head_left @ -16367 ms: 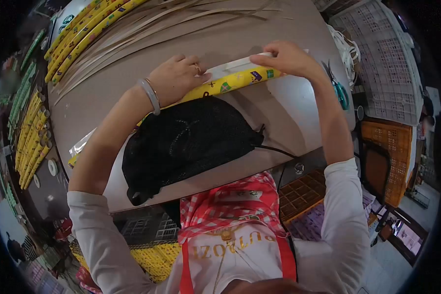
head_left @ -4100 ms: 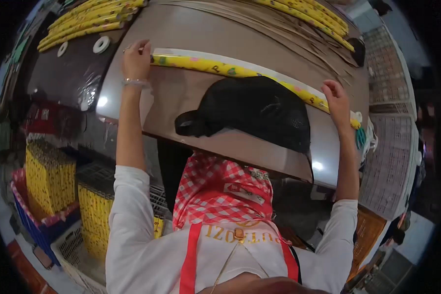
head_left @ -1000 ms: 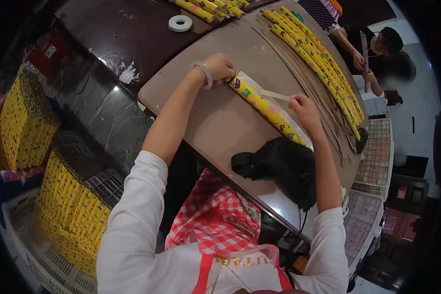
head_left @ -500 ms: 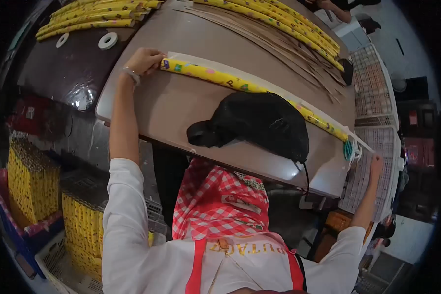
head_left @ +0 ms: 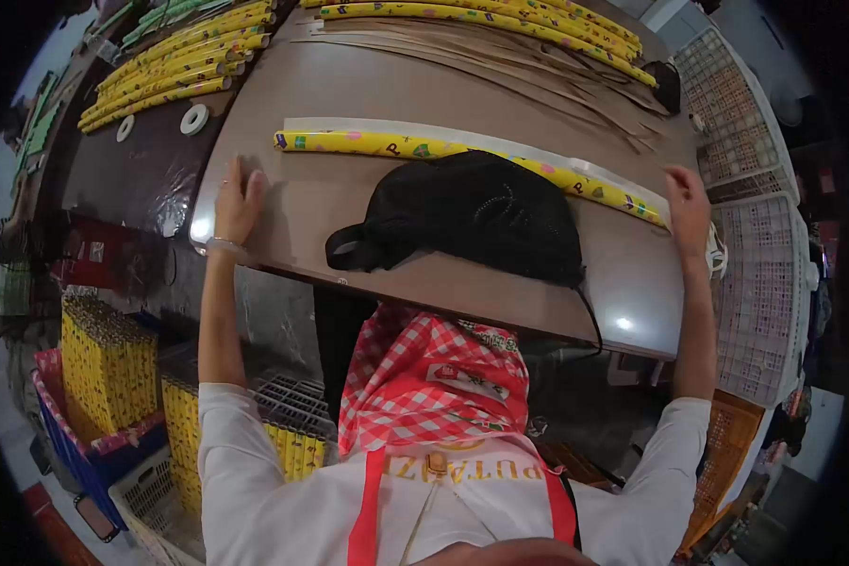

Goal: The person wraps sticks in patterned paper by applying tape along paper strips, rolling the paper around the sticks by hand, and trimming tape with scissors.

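Observation:
A long roll of yellow patterned wrapping paper (head_left: pixel 349 141) lies across the table, with a white strip (head_left: pixel 538 153) along its far edge. Off the roll's left end, my left hand (head_left: pixel 239 203) is open over the table edge, thumb and fingers apart and holding nothing. My right hand (head_left: pixel 689 203) is at the roll's right end with its fingers curled. The white strip bends up near that end and reaches toward those fingers; what they hold is hidden. In front of the roll's middle, a black cloth bag (head_left: pixel 481 217) covers part of it.
More yellow rolls (head_left: pixel 491 17) and brown paper strips (head_left: pixel 481 52) lie at the back. On the dark left table are further rolls (head_left: pixel 179 66) and white tape rings (head_left: pixel 193 120). Plastic baskets (head_left: pixel 755 292) stand at right; crates of yellow pieces (head_left: pixel 113 363) stand at lower left.
My left hand has let go of the roll's left end and moved down toward me. My right hand has come up and left, close to the roll's right end. The view has shifted slightly.

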The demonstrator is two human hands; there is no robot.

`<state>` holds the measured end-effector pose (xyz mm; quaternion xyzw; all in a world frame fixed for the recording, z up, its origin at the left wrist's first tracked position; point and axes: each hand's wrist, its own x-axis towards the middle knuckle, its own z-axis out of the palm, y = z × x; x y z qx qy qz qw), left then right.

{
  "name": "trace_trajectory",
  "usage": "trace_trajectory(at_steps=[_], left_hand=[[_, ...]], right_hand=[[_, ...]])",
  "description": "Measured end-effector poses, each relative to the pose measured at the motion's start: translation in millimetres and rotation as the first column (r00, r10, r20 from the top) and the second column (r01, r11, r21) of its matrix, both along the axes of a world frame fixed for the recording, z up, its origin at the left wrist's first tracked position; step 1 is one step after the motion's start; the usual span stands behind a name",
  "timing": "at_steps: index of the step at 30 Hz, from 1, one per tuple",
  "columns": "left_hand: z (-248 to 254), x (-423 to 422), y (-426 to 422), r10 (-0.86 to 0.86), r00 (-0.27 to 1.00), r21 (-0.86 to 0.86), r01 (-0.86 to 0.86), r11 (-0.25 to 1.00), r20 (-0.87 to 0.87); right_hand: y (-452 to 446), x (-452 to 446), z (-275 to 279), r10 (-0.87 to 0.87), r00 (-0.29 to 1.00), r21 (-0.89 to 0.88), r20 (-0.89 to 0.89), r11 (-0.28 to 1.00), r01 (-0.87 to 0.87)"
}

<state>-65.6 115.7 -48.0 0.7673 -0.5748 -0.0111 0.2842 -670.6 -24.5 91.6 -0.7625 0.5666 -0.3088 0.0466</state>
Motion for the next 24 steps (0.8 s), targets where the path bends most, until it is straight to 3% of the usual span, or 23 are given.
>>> trace_trajectory(at_steps=[2,3,6,9,11,14,20,23,24], left_hand=[[8,-29,7,-0.007,0.968,0.148,-0.031,0.988,0.250],[15,-38,7,0.008,0.940,0.188,-0.076,0.979,0.341],[16,-39,9,0.040,0.954,0.117,-0.078,0.990,0.298],[18,-37,7,0.073,0.974,0.018,-0.078,0.997,0.213],[20,-38,7,0.071,0.984,0.009,-0.074,0.997,0.165],[22,-40,7,0.104,0.983,-0.009,-0.104,0.995,0.152],[21,-40,7,0.128,0.986,-0.005,-0.128,0.992,0.103],[22,-42,8,0.141,0.984,0.000,-0.142,0.990,0.112],[22,-43,8,0.136,0.984,-0.007,-0.136,0.991,0.111]], right_hand=[[-20,60,-7,0.222,0.965,0.102,0.139,0.966,-0.237],[-31,88,-11,0.294,0.949,0.142,0.118,0.940,-0.309],[-85,160,-44,0.434,0.901,0.164,0.010,0.888,-0.430],[-129,217,-69,0.414,0.910,0.148,0.015,0.899,-0.412],[-147,243,-77,0.257,0.961,0.263,-0.103,0.939,-0.223],[-147,259,-75,0.270,0.925,0.319,-0.266,0.930,-0.180],[-156,264,-96,0.261,0.934,0.266,-0.243,0.944,-0.195],[-163,258,-98,0.356,0.900,0.231,-0.253,0.925,-0.301],[-159,259,-93,0.359,0.907,0.313,-0.219,0.906,-0.283]])
